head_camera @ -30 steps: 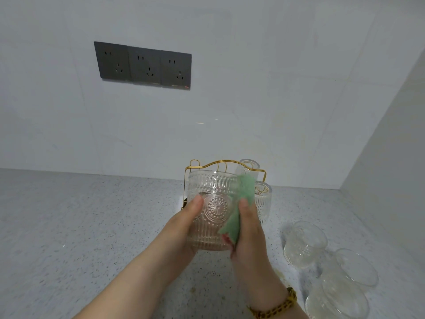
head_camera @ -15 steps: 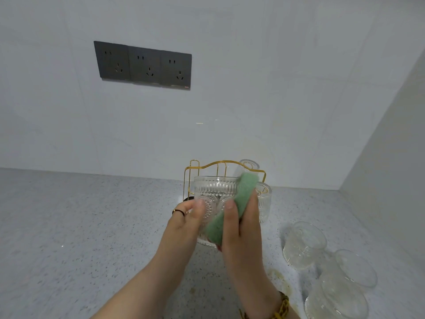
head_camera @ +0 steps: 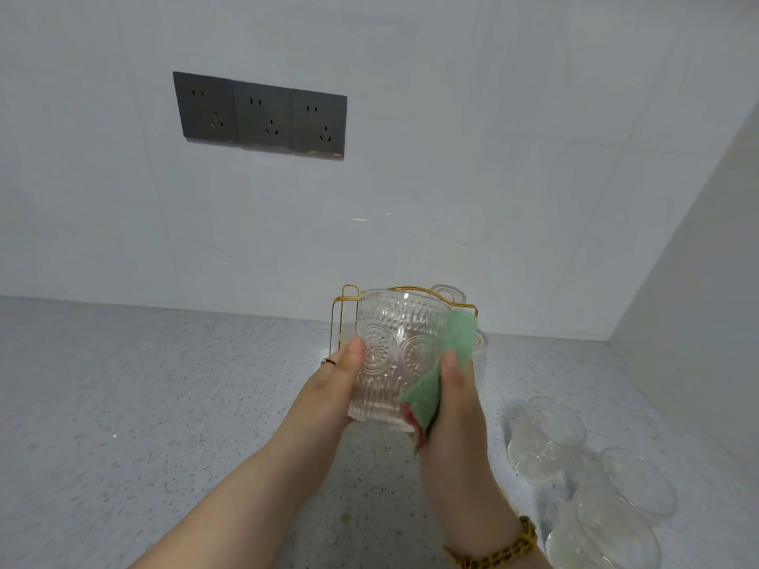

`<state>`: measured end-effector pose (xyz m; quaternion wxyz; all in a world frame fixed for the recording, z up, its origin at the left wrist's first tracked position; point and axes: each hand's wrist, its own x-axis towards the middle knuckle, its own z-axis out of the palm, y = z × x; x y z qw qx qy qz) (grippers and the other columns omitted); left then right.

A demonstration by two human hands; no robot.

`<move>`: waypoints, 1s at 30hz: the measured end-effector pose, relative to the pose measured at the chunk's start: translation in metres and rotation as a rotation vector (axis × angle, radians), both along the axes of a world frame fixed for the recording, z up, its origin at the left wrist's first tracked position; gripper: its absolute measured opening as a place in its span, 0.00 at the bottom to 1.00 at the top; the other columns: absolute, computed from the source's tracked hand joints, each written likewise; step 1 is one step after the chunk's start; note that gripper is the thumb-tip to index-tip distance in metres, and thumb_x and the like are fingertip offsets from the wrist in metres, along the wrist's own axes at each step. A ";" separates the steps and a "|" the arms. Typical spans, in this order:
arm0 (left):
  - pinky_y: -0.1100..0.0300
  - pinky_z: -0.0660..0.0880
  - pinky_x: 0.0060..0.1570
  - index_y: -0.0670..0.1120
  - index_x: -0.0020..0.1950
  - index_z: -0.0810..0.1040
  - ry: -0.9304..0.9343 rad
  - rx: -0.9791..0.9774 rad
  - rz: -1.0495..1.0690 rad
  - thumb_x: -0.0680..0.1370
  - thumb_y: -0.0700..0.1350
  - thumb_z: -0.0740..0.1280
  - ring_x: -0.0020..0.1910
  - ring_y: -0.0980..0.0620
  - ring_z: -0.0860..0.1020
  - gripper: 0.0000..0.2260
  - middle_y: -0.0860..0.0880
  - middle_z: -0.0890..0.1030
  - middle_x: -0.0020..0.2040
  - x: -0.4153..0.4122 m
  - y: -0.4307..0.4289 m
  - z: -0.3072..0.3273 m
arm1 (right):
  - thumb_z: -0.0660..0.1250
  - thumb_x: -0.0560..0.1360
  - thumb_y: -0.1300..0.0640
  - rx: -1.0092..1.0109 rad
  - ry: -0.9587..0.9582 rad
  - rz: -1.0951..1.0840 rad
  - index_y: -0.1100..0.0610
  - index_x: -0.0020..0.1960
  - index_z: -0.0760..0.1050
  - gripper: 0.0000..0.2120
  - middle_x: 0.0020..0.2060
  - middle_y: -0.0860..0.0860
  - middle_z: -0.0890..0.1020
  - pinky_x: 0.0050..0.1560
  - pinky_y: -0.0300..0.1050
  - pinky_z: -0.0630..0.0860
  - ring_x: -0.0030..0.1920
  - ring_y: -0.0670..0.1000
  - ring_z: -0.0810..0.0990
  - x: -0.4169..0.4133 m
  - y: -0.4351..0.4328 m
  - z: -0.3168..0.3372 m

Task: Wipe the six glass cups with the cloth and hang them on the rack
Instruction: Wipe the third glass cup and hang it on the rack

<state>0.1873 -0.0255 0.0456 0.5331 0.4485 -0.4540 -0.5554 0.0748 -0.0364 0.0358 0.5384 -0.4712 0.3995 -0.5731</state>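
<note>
My left hand [head_camera: 334, 384] grips an embossed glass cup [head_camera: 394, 355] held up in front of me, thumb on its near side. My right hand [head_camera: 451, 412] holds a green cloth [head_camera: 456, 342] pressed against the cup's right side. Behind the cup stands a gold wire rack [head_camera: 345, 305] with two glass cups on it, one at the top [head_camera: 447, 292] and one lower right [head_camera: 479, 355], both mostly hidden. Three more glass cups lie on the counter at the right: one nearest the rack [head_camera: 544, 439], one further right [head_camera: 638, 480], one at the bottom edge [head_camera: 603, 535].
A speckled grey counter [head_camera: 164, 404] runs to a white tiled wall with a dark triple socket panel [head_camera: 261, 115]. A white side wall [head_camera: 706, 281] closes the corner on the right.
The cup has been turned and raised a little in my left hand. The cloth moved from the cup's front face round to its right side.
</note>
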 end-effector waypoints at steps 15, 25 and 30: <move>0.61 0.75 0.29 0.38 0.53 0.75 0.128 -0.068 -0.121 0.62 0.59 0.68 0.31 0.51 0.79 0.30 0.46 0.81 0.35 -0.001 0.004 -0.009 | 0.57 0.67 0.39 -0.266 0.302 -0.038 0.51 0.67 0.64 0.32 0.55 0.54 0.77 0.46 0.48 0.75 0.51 0.55 0.78 0.010 0.004 0.004; 0.41 0.64 0.67 0.48 0.69 0.65 -0.078 0.008 -0.014 0.51 0.77 0.64 0.67 0.45 0.70 0.54 0.45 0.71 0.68 0.002 0.000 -0.007 | 0.58 0.64 0.37 -0.057 0.022 0.065 0.47 0.55 0.73 0.24 0.37 0.45 0.82 0.31 0.42 0.75 0.34 0.41 0.80 -0.003 0.003 -0.004; 0.45 0.75 0.56 0.49 0.62 0.72 -0.016 0.025 0.006 0.68 0.65 0.63 0.58 0.46 0.77 0.28 0.45 0.78 0.60 -0.002 -0.003 -0.015 | 0.56 0.68 0.38 -0.209 0.271 -0.059 0.52 0.65 0.63 0.30 0.45 0.53 0.75 0.33 0.41 0.73 0.41 0.51 0.77 0.003 0.000 0.000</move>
